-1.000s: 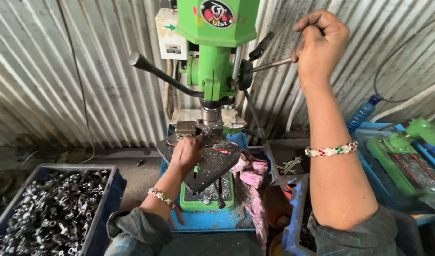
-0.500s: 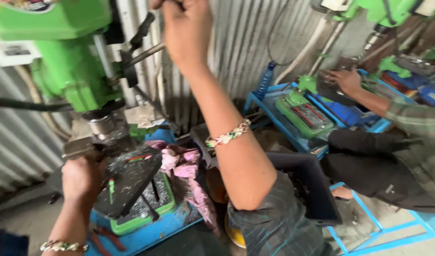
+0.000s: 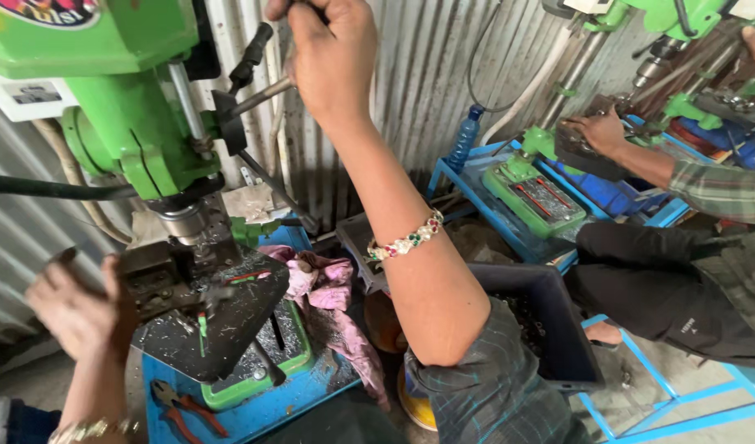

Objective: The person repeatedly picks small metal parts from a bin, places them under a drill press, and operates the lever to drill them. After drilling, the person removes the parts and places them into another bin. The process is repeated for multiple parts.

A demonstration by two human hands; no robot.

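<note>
Right hand [image 3: 332, 53] closes its grip around the drill press's feed lever [image 3: 258, 94], overhead; left hand [image 3: 77, 308] (blurred) presses the metal block [image 3: 159, 279] beneath the spindle, directly below.

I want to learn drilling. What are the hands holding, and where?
Right hand grips the end of the drill's lever. Left hand holds the dark metal block by its side.

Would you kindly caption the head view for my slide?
Right hand grips green drill press lever; left hand steadies the metal jig.
</note>
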